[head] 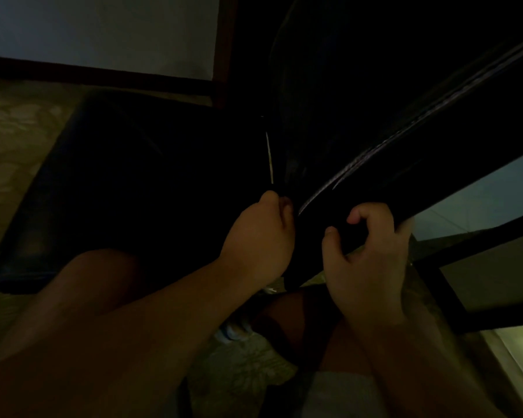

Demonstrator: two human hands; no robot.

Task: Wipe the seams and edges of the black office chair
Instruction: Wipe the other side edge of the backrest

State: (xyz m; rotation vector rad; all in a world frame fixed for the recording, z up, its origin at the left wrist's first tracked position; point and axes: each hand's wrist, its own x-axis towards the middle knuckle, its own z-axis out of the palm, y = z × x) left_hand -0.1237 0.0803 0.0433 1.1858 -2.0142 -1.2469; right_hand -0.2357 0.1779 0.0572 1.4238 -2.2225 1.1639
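Right hand (372, 254) gripping stitched (perhaps leather) chair edge (375, 158)

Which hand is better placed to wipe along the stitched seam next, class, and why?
Probably the left hand: its fingertips sit at the lower end of the seam, though no cloth shows. The right hand grips the chair edge, steadying it.

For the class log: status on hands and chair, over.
Left hand fingers curled at chair seam, cloth not visible. Right hand grips chair edge. Very dark; nothing seen blocking.
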